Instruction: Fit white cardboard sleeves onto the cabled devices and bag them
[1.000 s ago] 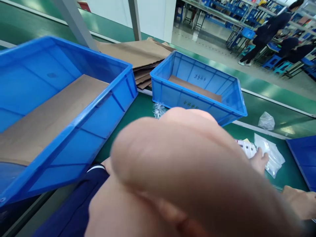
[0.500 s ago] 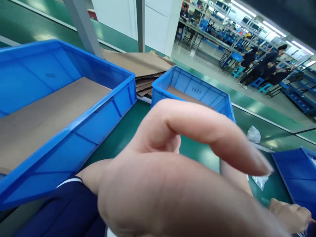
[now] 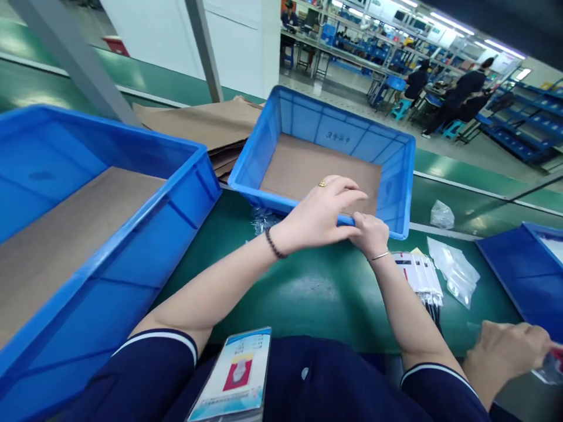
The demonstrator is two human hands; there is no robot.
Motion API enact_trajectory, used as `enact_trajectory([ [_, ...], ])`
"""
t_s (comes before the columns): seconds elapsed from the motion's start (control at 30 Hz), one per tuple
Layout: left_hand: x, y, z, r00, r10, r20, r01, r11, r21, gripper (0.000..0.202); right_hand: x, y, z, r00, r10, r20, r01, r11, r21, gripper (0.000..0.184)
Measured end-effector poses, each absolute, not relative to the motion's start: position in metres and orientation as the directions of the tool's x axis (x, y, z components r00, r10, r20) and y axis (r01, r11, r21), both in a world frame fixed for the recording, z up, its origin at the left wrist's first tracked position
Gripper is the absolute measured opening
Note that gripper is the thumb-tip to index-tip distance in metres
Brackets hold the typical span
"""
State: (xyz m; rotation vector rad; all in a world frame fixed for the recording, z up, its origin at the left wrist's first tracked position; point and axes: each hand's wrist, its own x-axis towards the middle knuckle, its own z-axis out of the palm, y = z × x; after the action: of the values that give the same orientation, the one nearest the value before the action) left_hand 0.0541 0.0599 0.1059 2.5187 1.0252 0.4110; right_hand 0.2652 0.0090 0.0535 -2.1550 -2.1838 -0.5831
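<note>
A blue plastic bin (image 3: 398, 181) with a brown cardboard sheet (image 3: 303, 161) on its floor stands ahead, its far side raised so the inside faces me. My right hand (image 3: 372, 234) is closed round the near rim, right of its middle. Beside it, my left hand (image 3: 323, 211) lies across the same rim, fingers stretched out and apart from the thumb; whether its palm presses on the rim is hidden. Crumpled clear plastic (image 3: 264, 220) lies under the bin's near left corner. White flat packets with black cables (image 3: 417, 272) are by my right forearm.
A larger blue bin (image 3: 176, 196) lined with cardboard stands at left. Stacked cardboard sheets (image 3: 206, 123) lie behind. Clear bags (image 3: 455, 269) and another blue bin (image 3: 505, 252) are at right. A co-worker's hand (image 3: 505, 357) holds something partly out of frame. A grey post (image 3: 204, 50) rises behind.
A hand close to the camera has come down from the view, and both my hands are now at the bin's near rim. The bin appears nearer and more tilted. The camera view has shifted.
</note>
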Motion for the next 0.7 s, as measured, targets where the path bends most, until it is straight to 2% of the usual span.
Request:
enact_trajectory([
  [0.1, 0.074, 0.078, 0.096, 0.754, 0.654, 0.051, 0.612, -0.729, 0.306, 0.061, 0.258, -0.007, 0.050, -0.011, 0.967, 0.253, 0.970, -0.051, 0.239, 0.032],
  [0.17, 0.080, 0.082, 0.091, 0.797, 0.604, -0.010, 0.591, -0.776, 0.219, 0.049, 0.254, -0.015, 0.053, -0.013, 0.971, 0.240, 0.970, -0.045, 0.237, 0.031],
  [0.23, 0.082, 0.082, 0.088, 0.829, 0.556, -0.054, 0.556, -0.810, 0.186, 0.039, 0.257, -0.017, 0.062, -0.083, 0.982, 0.168, 0.976, 0.046, 0.213, 0.033],
  [0.33, 0.082, 0.082, 0.085, 0.845, 0.528, -0.078, 0.533, -0.828, 0.174, 0.037, 0.275, 0.001, 0.090, -0.181, 0.984, -0.003, 0.977, 0.180, 0.119, 0.039],
  [0.4, 0.081, 0.082, 0.084, 0.843, 0.532, -0.077, 0.537, -0.826, 0.168, 0.040, 0.295, 0.031, 0.110, -0.092, 0.996, -0.007, 0.987, 0.092, 0.131, 0.040],
  [0.5, 0.080, 0.082, 0.083, 0.843, 0.533, -0.073, 0.537, -0.826, 0.171, 0.040, 0.325, 0.094, 0.131, 0.129, 0.989, 0.072, 0.966, -0.142, 0.216, 0.040],
  [0.6, 0.079, 0.081, 0.083, 0.844, 0.532, -0.066, 0.535, -0.827, 0.174, 0.039, 0.342, 0.149, 0.135, 0.294, 0.945, 0.141, 0.908, -0.322, 0.267, 0.038],
  [0.7, 0.079, 0.081, 0.083, 0.845, 0.532, -0.063, 0.534, -0.828, 0.173, 0.037, 0.343, 0.182, 0.126, 0.360, 0.909, 0.208, 0.862, -0.410, 0.298, 0.040],
])
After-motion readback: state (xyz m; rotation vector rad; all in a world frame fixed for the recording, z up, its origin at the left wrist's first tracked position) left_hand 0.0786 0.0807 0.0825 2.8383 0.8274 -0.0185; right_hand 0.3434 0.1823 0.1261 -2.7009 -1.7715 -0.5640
